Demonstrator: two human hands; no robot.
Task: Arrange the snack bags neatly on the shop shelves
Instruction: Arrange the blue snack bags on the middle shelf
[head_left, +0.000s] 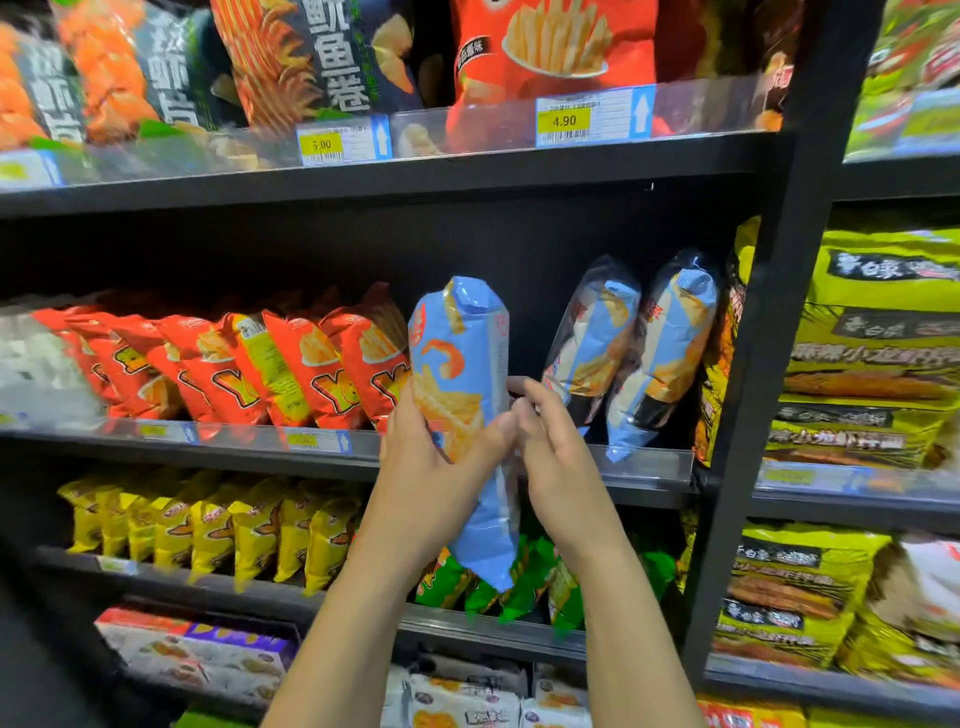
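A light blue snack bag (467, 364) with a shrimp picture stands upright in front of the middle shelf (644, 462). My left hand (431, 462) grips its lower half, thumb across the front. My right hand (550, 447) touches the bag's right edge with loosely curled fingers. Two more blue bags (634, 353) lean on the same shelf to the right, with a gap between them and the held bag. A row of red-orange bags (270, 364) fills the shelf to the left.
Yellow bags (218, 525) and green bags (524, 582) line the shelf below. Large bags and price tags (563, 120) sit on the top shelf. A black upright post (753, 415) separates a neighbouring bay with yellow-green packs (872, 353). Boxed snacks (197, 649) lie lower down.
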